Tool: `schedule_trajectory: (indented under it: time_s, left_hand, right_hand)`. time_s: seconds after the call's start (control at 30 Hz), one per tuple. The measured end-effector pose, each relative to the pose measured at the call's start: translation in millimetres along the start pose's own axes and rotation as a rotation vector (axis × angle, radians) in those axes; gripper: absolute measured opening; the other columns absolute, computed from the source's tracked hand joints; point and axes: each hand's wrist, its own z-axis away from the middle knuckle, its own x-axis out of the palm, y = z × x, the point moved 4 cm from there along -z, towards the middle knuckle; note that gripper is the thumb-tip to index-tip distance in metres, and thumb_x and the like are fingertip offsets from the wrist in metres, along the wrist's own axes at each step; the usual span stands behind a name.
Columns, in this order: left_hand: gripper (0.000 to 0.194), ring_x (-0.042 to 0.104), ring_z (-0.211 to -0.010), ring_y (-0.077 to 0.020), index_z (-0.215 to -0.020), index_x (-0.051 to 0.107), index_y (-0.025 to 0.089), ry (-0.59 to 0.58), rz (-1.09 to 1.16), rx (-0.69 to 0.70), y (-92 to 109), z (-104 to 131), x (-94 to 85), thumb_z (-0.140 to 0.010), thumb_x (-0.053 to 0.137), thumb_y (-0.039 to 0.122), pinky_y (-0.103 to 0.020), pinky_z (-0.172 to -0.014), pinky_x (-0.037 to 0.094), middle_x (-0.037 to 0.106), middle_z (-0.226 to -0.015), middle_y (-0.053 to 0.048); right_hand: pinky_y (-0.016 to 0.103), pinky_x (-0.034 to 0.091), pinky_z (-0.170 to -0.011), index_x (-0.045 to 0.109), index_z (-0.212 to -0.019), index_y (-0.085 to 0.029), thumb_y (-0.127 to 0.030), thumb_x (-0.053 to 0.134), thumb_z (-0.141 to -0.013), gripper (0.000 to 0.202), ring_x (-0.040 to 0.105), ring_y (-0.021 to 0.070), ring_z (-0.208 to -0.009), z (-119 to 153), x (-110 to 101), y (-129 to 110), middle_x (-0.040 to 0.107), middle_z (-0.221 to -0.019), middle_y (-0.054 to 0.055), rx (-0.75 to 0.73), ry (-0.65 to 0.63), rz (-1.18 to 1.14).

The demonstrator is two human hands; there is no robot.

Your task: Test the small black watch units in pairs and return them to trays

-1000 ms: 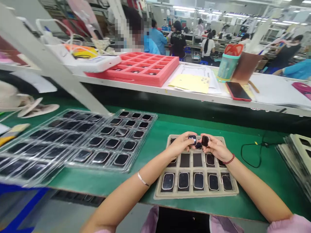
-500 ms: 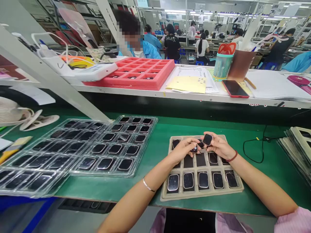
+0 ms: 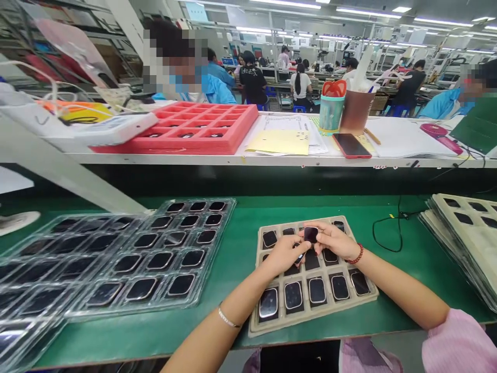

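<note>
Above a beige tray (image 3: 318,317), my two hands are close together. My right hand (image 3: 334,241) is closed on a dark, square smartwatch screen (image 3: 311,234) with rounded corners, holding it by its edge. The fingertips of my left hand (image 3: 285,255) meet that screen's lower left edge. My left hand also grips a second small dark watch piece (image 3: 299,255), seen edge-on and partly covered by the fingers. Rows of similar watch screens (image 3: 293,296) lie in the tray's pockets below, and a pocket with a bare dark bottom (image 3: 311,260) shows under my hands.
Clear plastic trays (image 3: 198,295) of watch screens lie to the left on the green table (image 3: 229,316). Stacked beige trays (image 3: 479,243) stand at the right, beside a black cable (image 3: 382,246). The shelf ahead carries a red foam tray (image 3: 236,140) and a phone (image 3: 352,145). Co-workers sit beyond.
The head view has turned a little, so the scene sits differently. My hands have come closer together, and the screen in my right hand is now against my left fingertips.
</note>
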Motion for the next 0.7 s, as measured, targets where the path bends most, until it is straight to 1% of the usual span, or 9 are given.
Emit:
schedule_trajectory:
  time_s: [0.17, 0.23, 0.3, 0.37, 0.43, 0.53, 0.57, 0.63, 0.7]
  left_hand:
    - [0.041, 0.054, -0.052, -0.0110, -0.080, 0.060, 0.012, 0.005, 0.038, 0.092, 4, 0, -0.8, -0.084, 0.048, 0.051, -0.022, -0.046, 0.045, 0.059, -0.065, -0.002]
    - [0.040, 0.052, -0.052, -0.0102, -0.075, 0.059, 0.012, 0.046, -0.043, 0.137, 6, 1, -3.6, -0.085, 0.046, 0.049, -0.021, -0.047, 0.042, 0.058, -0.062, -0.001]
    - [0.038, 0.051, -0.051, -0.0098, -0.068, 0.057, 0.013, 0.119, -0.154, 0.173, 9, 3, -7.2, -0.086, 0.046, 0.045, -0.021, -0.050, 0.041, 0.058, -0.059, 0.000]
    - [0.038, 0.052, -0.053, -0.0103, -0.064, 0.054, 0.014, 0.189, -0.202, 0.185, 9, 4, -10.6, -0.086, 0.046, 0.043, -0.022, -0.053, 0.040, 0.057, -0.057, 0.000]
    - [0.038, 0.053, -0.052, -0.0109, -0.063, 0.053, 0.014, 0.204, -0.159, 0.160, 7, 3, -12.3, -0.086, 0.045, 0.043, -0.022, -0.053, 0.041, 0.058, -0.059, 0.000]
    - [0.040, 0.052, -0.049, -0.0111, -0.063, 0.053, 0.015, 0.182, -0.101, 0.118, 6, 1, -12.2, -0.086, 0.043, 0.045, -0.023, -0.050, 0.040, 0.057, -0.057, 0.001]
    - [0.040, 0.052, -0.050, -0.0113, -0.061, 0.053, 0.015, 0.193, -0.134, 0.129, 8, 2, -12.4, -0.086, 0.043, 0.045, -0.023, -0.051, 0.040, 0.055, -0.056, 0.001]
    - [0.039, 0.053, -0.054, -0.0118, -0.059, 0.054, 0.015, 0.248, -0.263, 0.186, 12, 4, -13.1, -0.087, 0.044, 0.041, -0.023, -0.055, 0.040, 0.056, -0.055, 0.001]
    - [0.032, 0.057, -0.061, -0.0130, -0.068, 0.061, 0.015, 0.321, -0.388, 0.272, 16, 8, -13.3, -0.087, 0.046, 0.035, -0.024, -0.060, 0.043, 0.062, -0.062, 0.000]
  right_hand:
    - [0.027, 0.053, -0.059, 0.054, -0.125, -0.021, -0.040, 0.052, -0.090, 0.040, 0.060, 0.0122, -0.056, 4, 13, 1, 0.065, -0.074, 0.003, -0.031, 0.086, 0.221]
    - [0.030, 0.054, -0.059, 0.053, -0.126, -0.021, -0.037, 0.049, -0.091, 0.039, 0.060, 0.0121, -0.058, 5, 19, -7, 0.066, -0.092, 0.007, -0.083, 0.113, 0.358]
    - [0.033, 0.055, -0.066, 0.052, -0.127, -0.024, -0.034, 0.051, -0.089, 0.039, 0.063, 0.0142, -0.071, 8, 12, -25, 0.054, -0.126, 0.013, -0.215, 0.228, 0.532]
    - [0.037, 0.052, -0.083, 0.051, -0.125, -0.026, -0.029, 0.055, -0.085, 0.040, 0.059, 0.0205, -0.100, 19, -15, -57, 0.038, -0.142, 0.012, -0.431, 0.521, 0.759]
    - [0.043, 0.042, -0.098, 0.051, -0.120, -0.024, -0.027, 0.056, -0.083, 0.038, 0.045, 0.0247, -0.123, 44, -58, -93, 0.040, -0.138, 0.011, -0.655, 0.993, 0.944]
    - [0.043, 0.043, -0.094, 0.045, -0.115, -0.020, -0.028, 0.058, -0.080, 0.038, 0.048, 0.0230, -0.117, 88, -133, -127, 0.048, -0.126, 0.011, -0.783, 1.550, 0.875]
    - [0.039, 0.048, -0.085, 0.046, -0.108, -0.020, -0.031, 0.056, -0.081, 0.031, 0.055, 0.0208, -0.104, 96, -156, -133, 0.054, -0.113, 0.009, -0.751, 1.575, 0.774]
    - [0.031, 0.050, -0.058, 0.047, -0.090, -0.022, -0.040, 0.054, -0.082, 0.020, 0.059, 0.0164, -0.070, 97, -189, -137, 0.060, -0.082, 0.003, -0.618, 1.404, 0.666]
    - [0.026, 0.039, -0.041, 0.046, -0.079, -0.024, -0.044, 0.053, -0.083, 0.022, 0.044, 0.0112, -0.045, 93, -197, -135, 0.051, -0.059, -0.004, -0.570, 1.300, 0.626]
